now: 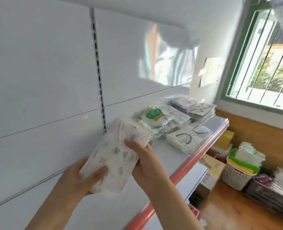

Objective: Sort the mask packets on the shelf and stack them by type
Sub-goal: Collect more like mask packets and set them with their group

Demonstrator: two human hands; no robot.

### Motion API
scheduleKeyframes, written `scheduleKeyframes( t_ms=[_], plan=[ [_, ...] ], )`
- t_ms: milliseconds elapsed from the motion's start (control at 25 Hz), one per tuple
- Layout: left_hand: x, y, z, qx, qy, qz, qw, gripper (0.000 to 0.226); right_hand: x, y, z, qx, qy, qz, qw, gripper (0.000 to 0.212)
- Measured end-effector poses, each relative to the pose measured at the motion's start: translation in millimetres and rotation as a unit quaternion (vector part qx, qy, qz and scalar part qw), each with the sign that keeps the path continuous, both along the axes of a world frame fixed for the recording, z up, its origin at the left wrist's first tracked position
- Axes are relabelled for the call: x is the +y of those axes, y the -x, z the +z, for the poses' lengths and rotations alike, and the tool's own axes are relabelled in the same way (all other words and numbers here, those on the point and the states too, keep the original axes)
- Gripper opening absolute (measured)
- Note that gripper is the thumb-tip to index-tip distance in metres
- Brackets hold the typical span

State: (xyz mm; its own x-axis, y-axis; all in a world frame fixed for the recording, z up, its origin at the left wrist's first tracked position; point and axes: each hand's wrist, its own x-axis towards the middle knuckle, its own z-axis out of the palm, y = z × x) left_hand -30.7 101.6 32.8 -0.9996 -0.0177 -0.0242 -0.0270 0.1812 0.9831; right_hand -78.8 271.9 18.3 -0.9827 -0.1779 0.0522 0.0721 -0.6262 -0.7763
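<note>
Both hands hold a bunch of printed packets (114, 161) up above the white shelf (164, 156). The left hand (81, 178) curls round the near end, thumb on top. The right hand (142, 156) grips the far side with bent fingers. More packets lie further along the shelf: a green pack (153, 113), a purple pile (184, 102), a grey pile (201, 110). A basket (237, 175) sits on the floor.

White packets on a white metal shelf (162, 156) with a salmon-red front edge.

Clear plastic packet of white masks printed with small blue-grey figures (114, 161); green-labelled white packet (152, 117); lilac packet stack (184, 102) near the shelf's far corner.
</note>
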Motion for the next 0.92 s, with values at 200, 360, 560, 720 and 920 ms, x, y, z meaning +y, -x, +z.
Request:
scheduleKeyframes(
  t_ms=[200,360,560,720,920],
  plan=[
    [114,86,-9,-0.008,-0.09,0.016,0.996,0.044,102,59,-5,0.002,-0.079,0.008,0.997,0.037],
    [213,160,-20,-0.019,-0.086,0.02,0.996,0.031,199,134,-3,-0.01,-0.152,-0.065,0.986,0.028],
    [258,228,-31,0.187,0.297,0.111,0.93,0.029,301,282,30,0.015,-0.477,-0.136,0.868,0.009],
    [285,274,-47,0.15,0.478,0.093,0.86,0.05,290,355,9,0.049,-0.634,-0.023,0.771,0.052],
    [274,283,-52,0.142,0.511,0.039,0.847,0.056,284,366,-22,0.074,-0.806,0.004,0.587,0.078]
  ],
)
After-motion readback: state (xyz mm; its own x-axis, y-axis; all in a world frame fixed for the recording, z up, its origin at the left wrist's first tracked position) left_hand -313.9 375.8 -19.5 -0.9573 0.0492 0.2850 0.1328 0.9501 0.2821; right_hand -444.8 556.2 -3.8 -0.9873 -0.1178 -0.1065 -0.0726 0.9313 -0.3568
